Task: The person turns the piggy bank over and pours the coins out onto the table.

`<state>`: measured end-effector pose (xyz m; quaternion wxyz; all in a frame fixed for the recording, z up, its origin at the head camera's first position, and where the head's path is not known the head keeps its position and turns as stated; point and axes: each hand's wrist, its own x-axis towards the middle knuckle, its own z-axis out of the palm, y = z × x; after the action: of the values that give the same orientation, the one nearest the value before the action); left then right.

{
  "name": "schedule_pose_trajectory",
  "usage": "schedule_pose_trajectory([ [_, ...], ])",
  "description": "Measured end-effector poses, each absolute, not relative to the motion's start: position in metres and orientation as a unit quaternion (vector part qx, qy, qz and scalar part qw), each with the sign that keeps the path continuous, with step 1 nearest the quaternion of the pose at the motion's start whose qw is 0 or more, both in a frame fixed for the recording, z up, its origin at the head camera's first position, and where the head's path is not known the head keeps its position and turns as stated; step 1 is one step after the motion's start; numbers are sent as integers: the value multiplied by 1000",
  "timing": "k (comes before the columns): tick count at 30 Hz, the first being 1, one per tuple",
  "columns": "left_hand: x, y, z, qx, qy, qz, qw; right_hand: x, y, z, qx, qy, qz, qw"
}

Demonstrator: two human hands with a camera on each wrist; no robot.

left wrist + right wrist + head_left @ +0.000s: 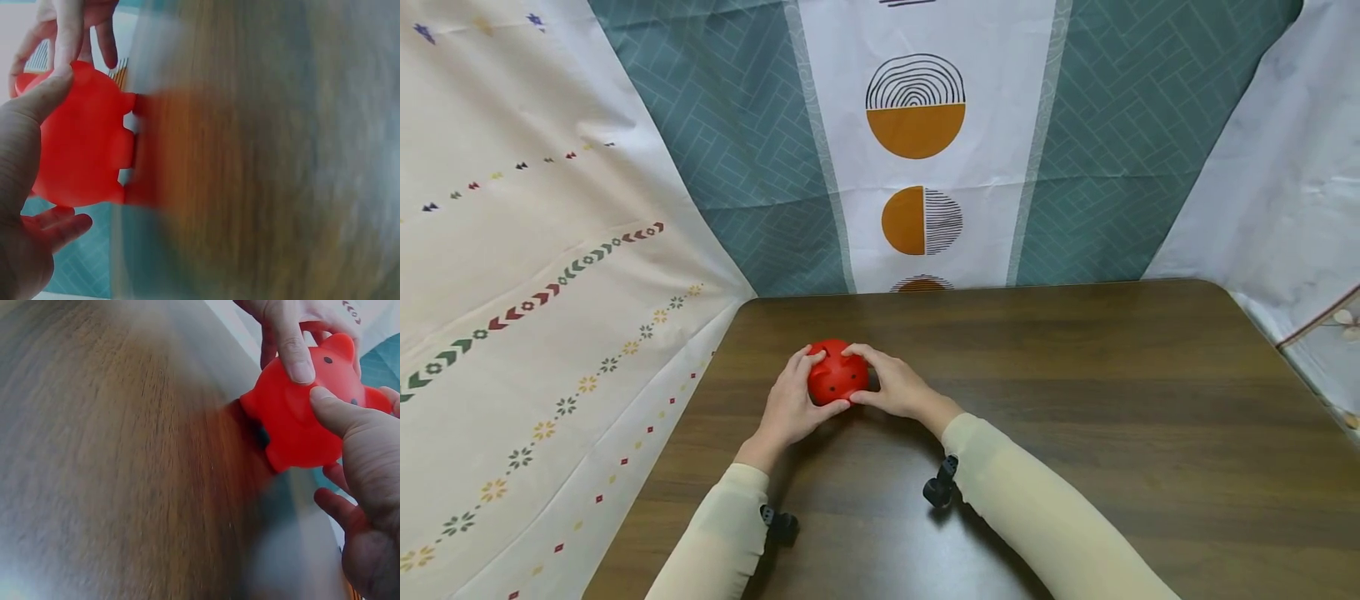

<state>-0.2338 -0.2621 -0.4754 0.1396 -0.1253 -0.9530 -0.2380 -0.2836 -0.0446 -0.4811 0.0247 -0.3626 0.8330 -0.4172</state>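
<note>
A red piggy bank [837, 382] with small dark eyes and pointed ears is at the left rear of the wooden table. My left hand [792, 400] grips its left side, with the thumb across the front. From the right, my right hand [897, 387] holds it too, fingers near the top and thumb low on the front. In the left wrist view the stubby feet of the piggy bank [81, 147] point down at the tabletop. The right wrist view shows both thumbs pressed on the face of the piggy bank [297, 428], their tips close together.
The brown wooden table [1075, 400] extends to the right and toward me. Behind it hangs a green and white patterned cloth [745, 125]. A cream cloth [550, 275] with printed motifs borders the left side, and a whitish cloth [1285, 183] the right.
</note>
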Motion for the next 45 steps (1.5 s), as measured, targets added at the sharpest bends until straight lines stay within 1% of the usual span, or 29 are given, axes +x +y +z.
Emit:
schedule_pose_trajectory([
  [9,-232,-235,-476,-135,-953,-233,140,-276,-17,-483,-345,835,-428,16],
  [25,-228,-170,-476,-154,-952,-227,136,-262,49,-485,-311,838,-447,6],
  [33,-227,-134,-476,-156,-949,-246,119,-253,84,-487,-306,830,-466,-15],
  [41,-229,-102,-475,-172,-944,-257,111,-246,117,-485,-290,835,-467,-16],
  [45,-228,-88,-475,-172,-944,-261,104,-244,130,-483,-286,835,-471,-7],
])
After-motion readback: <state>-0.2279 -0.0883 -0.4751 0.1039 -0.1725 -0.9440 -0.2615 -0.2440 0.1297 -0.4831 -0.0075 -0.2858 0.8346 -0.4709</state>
